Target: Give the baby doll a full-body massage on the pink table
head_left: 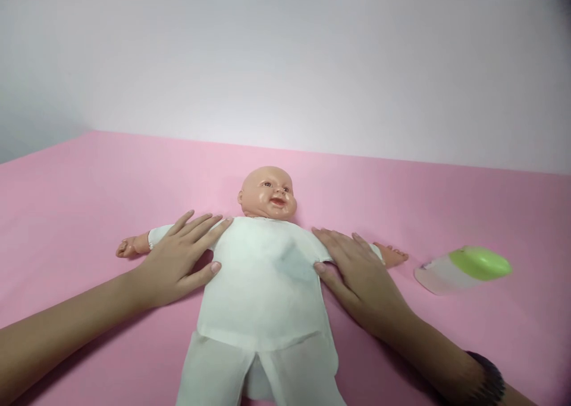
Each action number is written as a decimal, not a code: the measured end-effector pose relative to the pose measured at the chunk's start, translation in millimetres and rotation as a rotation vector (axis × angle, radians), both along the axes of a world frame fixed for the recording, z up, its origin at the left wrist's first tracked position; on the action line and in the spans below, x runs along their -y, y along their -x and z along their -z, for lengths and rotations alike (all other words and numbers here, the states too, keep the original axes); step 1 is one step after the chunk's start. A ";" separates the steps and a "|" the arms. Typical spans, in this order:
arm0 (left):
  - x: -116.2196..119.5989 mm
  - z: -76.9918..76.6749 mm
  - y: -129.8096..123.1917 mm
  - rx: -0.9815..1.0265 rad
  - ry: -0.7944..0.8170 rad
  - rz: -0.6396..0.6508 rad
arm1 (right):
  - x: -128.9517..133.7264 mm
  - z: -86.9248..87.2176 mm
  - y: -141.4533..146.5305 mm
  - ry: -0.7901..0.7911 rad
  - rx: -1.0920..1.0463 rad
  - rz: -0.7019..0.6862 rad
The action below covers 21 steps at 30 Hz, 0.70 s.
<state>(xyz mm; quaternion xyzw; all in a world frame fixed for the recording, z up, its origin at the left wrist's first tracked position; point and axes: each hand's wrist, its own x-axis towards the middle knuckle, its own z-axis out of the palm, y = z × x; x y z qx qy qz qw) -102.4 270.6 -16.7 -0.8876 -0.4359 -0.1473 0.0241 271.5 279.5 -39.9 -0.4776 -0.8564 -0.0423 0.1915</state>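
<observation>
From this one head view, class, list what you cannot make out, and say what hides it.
- Doll: feet cut off by the bottom edge.
- Doll's upper arms: covered by the left hand and right hand.
- Bottle: contents blurred, too small to tell.
- Wristband: partly cut off by the bottom edge.

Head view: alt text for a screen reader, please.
A baby doll in white clothes lies face up on a pink surface, with the left hand and right hand flat on its arms. A green-capped bottle lies to the right.
</observation>
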 end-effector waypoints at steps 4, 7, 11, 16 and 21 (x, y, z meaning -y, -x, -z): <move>-7.4 -4.9 15.3 -0.094 -0.047 -0.036 | -7.0 -1.8 -20.1 -0.144 0.090 0.002; -16.6 -7.5 23.5 -0.149 -0.046 -0.042 | -11.1 -4.3 -25.9 -0.211 0.122 0.052; -25.6 -6.8 36.3 -0.197 -0.112 -0.148 | -14.1 -3.5 -28.6 -0.195 0.050 0.158; -35.9 -5.5 64.3 -0.153 -0.227 -0.185 | -18.9 1.4 -35.9 -0.206 -0.118 0.223; -44.3 -7.7 92.9 -0.072 -0.272 -0.255 | -24.5 3.8 -41.6 -0.284 -0.330 0.359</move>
